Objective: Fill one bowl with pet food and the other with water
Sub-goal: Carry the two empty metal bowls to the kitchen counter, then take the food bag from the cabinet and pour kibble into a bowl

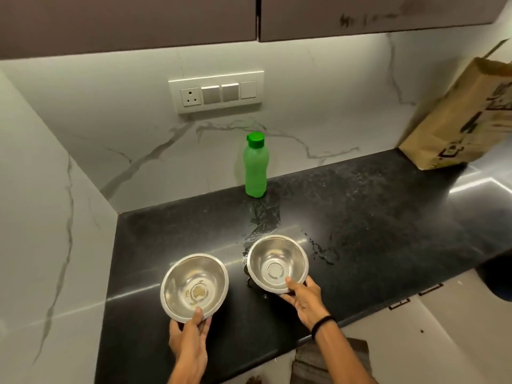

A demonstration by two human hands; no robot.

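We gripped one steel bowl per hand. Our left hand (188,332) pinched the near rim of the left bowl (194,286), thumb inside. Our right hand (304,299) clamped the right bowl (278,263) likewise. Both bowls held nothing. Beyond the fingers lay spilled water (263,217) on the black counter (360,212), then the capped green bottle (255,166). Far right of the fingers leaned a brown paper bag (460,120).

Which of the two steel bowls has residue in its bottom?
The left bowl, held by the left hand, shows a yellowish smear at its base. The right bowl, held by the right hand, looks clean.
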